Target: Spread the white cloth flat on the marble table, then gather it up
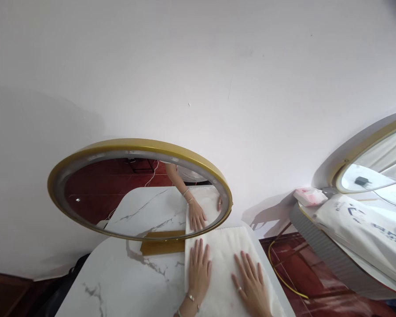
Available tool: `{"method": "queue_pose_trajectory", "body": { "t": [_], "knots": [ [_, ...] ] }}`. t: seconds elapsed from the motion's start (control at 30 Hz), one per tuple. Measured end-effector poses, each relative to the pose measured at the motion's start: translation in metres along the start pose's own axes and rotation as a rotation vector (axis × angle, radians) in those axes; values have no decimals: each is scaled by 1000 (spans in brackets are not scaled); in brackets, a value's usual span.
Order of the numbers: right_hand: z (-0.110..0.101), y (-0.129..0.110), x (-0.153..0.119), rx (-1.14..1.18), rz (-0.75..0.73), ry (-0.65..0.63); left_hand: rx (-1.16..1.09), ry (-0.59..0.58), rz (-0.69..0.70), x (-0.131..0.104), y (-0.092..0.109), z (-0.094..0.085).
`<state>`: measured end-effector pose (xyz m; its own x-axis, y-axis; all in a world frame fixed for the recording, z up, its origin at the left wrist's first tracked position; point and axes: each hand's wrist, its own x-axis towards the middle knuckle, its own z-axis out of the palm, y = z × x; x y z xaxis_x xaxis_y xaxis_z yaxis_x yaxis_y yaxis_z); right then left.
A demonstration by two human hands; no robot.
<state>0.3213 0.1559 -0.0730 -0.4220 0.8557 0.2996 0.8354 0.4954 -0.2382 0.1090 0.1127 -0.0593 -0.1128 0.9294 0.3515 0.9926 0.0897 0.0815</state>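
A white cloth lies spread along the right side of the marble-patterned table, its far edge close to the wall. My left hand rests flat on the cloth's left part, fingers stretched out and pointing away from me, a bracelet at the wrist. Flat on the cloth's right part is my right hand, fingers spread, with a ring on one finger. Neither hand grips anything. The near end of the cloth runs out of the frame.
An oval gold-framed mirror on a gold base stands at the table's back, reflecting a hand and the cloth. To the right, another table holds a tissue pack, a printed white cloth bag and a second mirror. A yellow curved tube shows between the tables.
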Motion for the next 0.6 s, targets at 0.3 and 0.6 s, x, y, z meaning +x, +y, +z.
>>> {"method": "queue_pose_trajectory", "body": {
  "t": [0.3,0.6],
  "knots": [
    [1,17,88,-123,185,-201,-63,-90,-82,94,6,28],
    [0,39,84,-101,279,-63,-133,14,16,22,38,8]
  ]
}}
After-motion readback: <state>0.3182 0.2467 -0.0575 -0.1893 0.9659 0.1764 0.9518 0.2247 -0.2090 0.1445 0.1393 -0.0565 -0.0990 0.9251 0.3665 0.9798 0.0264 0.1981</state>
